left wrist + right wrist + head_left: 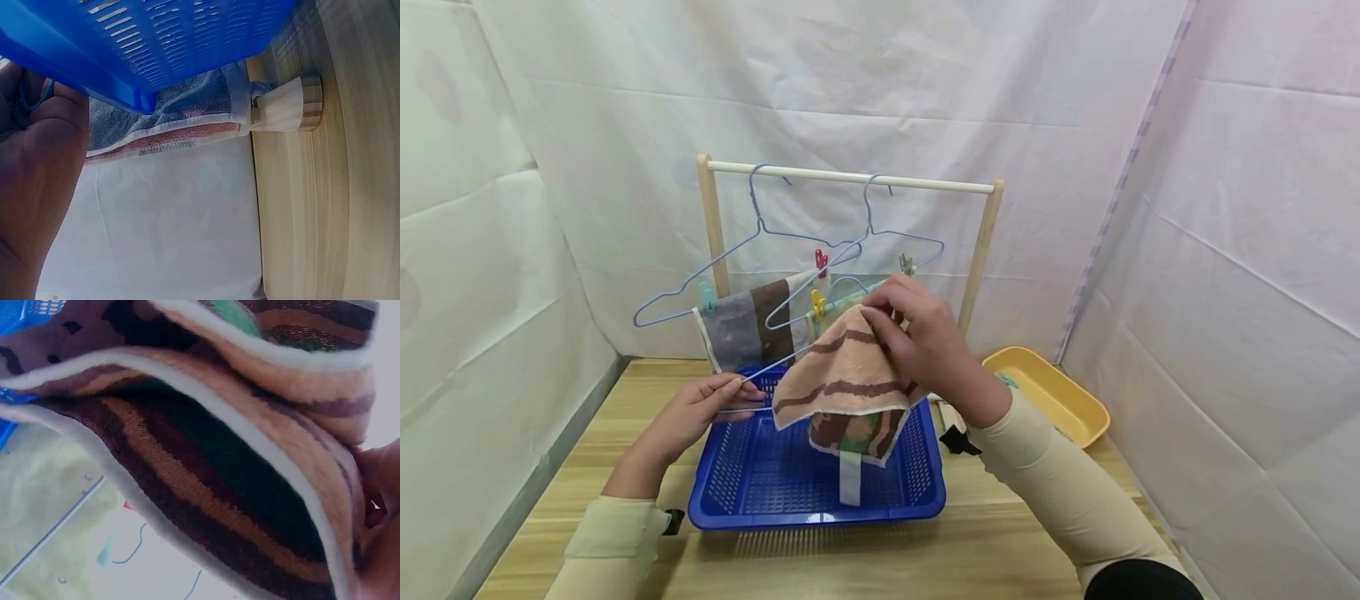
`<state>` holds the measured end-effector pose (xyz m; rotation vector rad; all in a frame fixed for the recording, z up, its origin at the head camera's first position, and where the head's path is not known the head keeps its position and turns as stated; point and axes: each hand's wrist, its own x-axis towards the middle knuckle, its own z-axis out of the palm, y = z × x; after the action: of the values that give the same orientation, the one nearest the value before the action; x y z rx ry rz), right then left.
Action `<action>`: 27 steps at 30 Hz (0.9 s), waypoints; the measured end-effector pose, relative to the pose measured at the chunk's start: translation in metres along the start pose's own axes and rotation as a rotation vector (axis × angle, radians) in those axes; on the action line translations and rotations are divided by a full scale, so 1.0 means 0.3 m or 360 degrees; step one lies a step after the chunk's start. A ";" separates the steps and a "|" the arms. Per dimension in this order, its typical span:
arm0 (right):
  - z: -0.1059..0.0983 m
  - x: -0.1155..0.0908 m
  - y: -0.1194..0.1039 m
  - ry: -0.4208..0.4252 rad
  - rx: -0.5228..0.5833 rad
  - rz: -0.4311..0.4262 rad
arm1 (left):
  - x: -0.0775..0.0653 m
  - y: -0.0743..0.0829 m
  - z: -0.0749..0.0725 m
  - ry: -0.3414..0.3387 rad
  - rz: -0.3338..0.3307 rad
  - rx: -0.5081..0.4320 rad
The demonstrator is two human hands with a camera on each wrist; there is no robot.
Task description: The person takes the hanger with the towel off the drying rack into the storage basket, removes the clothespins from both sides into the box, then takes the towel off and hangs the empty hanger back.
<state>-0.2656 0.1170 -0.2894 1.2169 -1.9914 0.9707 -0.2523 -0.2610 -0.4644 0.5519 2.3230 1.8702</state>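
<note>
My left hand grips one end of a blue wire hanger, held sideways above the blue basket. The hanger's far part is hidden behind a tan towel with brown stripes. With thumb and fingers, my right hand pinches the towel near its top. The towel hangs in folds, its darker brown and green side and a white label showing below. In the right wrist view, the folds of the towel gape apart between white hems. A blue wire loop shows in my left hand.
Behind the basket stands a rack bearing two blue hangers. A grey and brown towel hangs from the left one, held by a teal clip and a red clip. A yellow clip is on the right one. A yellow tray sits right.
</note>
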 end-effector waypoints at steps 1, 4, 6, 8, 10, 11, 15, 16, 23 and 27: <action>-0.003 0.002 -0.004 0.0007 0.0017 0.0000 | 0.001 0.000 0.000 0.0000 0.0001 0.0004; -0.009 0.007 -0.017 0.0026 0.0069 -0.0018 | 0.001 -0.002 -0.002 0.0002 -0.0003 0.0010; -0.013 0.009 -0.026 0.0035 0.0106 -0.0038 | 0.001 -0.003 -0.002 0.0006 -0.0001 0.0014; -0.015 0.011 -0.034 0.0036 0.0136 -0.0055 | 0.001 -0.004 -0.002 0.0010 0.0001 0.0015; -0.014 0.011 -0.038 0.0027 0.0153 -0.0071 | 0.003 -0.005 -0.003 0.0011 0.0005 0.0013; -0.013 0.010 -0.040 0.0017 0.0163 -0.0079 | 0.003 -0.004 -0.003 0.0012 0.0008 0.0016; 0.006 -0.002 -0.037 -0.0041 0.0188 -0.0118 | 0.002 0.001 -0.003 0.0005 0.0011 0.0016; 0.013 -0.008 -0.035 -0.0064 0.0195 -0.0124 | 0.001 0.003 -0.004 0.0005 0.0008 0.0019; 0.055 -0.060 -0.032 -0.0280 0.0240 -0.0115 | -0.001 0.009 -0.001 0.0016 0.0004 0.0022; 0.081 -0.088 -0.019 -0.0383 0.0258 -0.0095 | -0.002 0.011 -0.001 0.0039 -0.0002 0.0036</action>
<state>-0.2529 0.1076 -0.3221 1.5367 -2.0761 1.0123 -0.2510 -0.2608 -0.4612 0.5326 2.3622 1.8630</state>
